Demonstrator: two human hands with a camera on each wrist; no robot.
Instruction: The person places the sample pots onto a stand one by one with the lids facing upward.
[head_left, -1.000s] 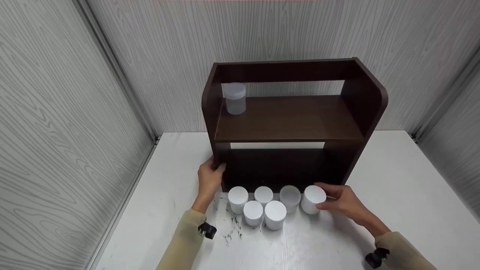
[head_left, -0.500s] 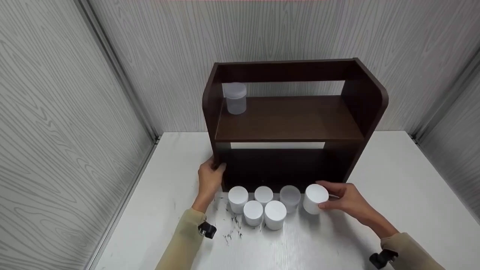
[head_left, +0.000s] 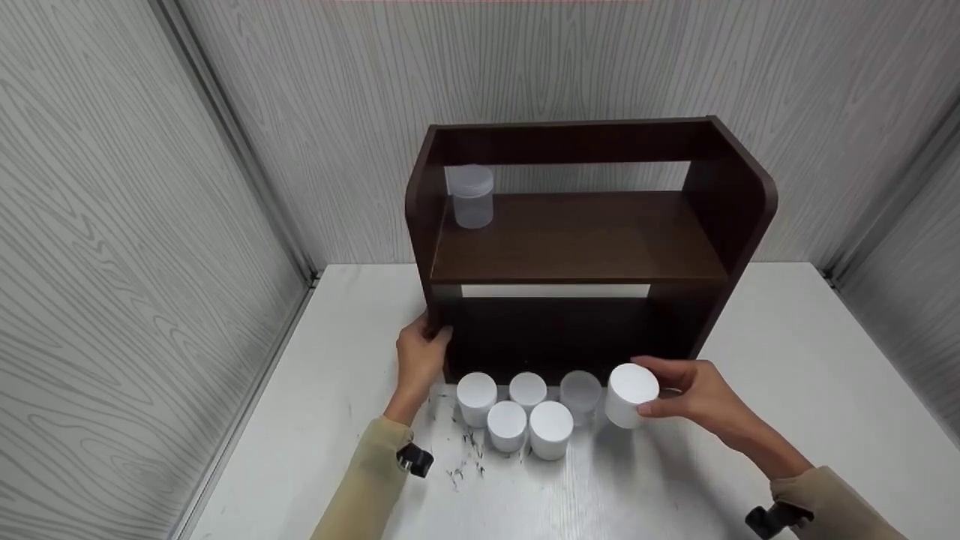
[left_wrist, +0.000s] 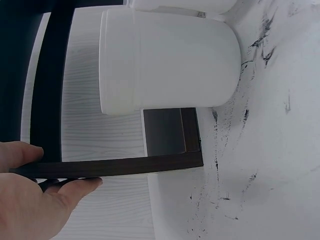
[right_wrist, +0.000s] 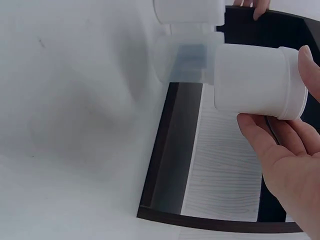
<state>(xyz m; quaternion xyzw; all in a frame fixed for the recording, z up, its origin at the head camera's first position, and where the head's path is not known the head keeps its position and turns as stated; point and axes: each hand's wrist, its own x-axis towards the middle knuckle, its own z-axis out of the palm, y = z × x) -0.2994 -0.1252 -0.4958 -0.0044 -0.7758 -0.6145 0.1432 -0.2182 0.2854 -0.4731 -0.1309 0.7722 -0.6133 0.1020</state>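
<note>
My right hand (head_left: 694,397) holds a white lidded jar (head_left: 631,394) between thumb and fingers, raised a little off the table; the right wrist view shows the same jar (right_wrist: 255,80) apart from its neighbours. The left hand (head_left: 421,360) grips the left side panel of a dark brown two-tier shelf (head_left: 581,236), thumb on the inner face, as the left wrist view also shows with the panel (left_wrist: 125,166). Before the shelf stand several white jars (head_left: 550,429) and one translucent jar (head_left: 580,395). Another translucent jar (head_left: 473,199) stands upright at the left of the upper tier.
The shelf stands on a white table (head_left: 330,315) that has dark scuff marks (head_left: 469,457) near the jars. Grey wood-grain panels (head_left: 337,112) enclose the table at the back and both sides.
My right hand has lifted the white jar off the table and carried it slightly to the right, away from the translucent one. The left hand stays on the shelf panel.
</note>
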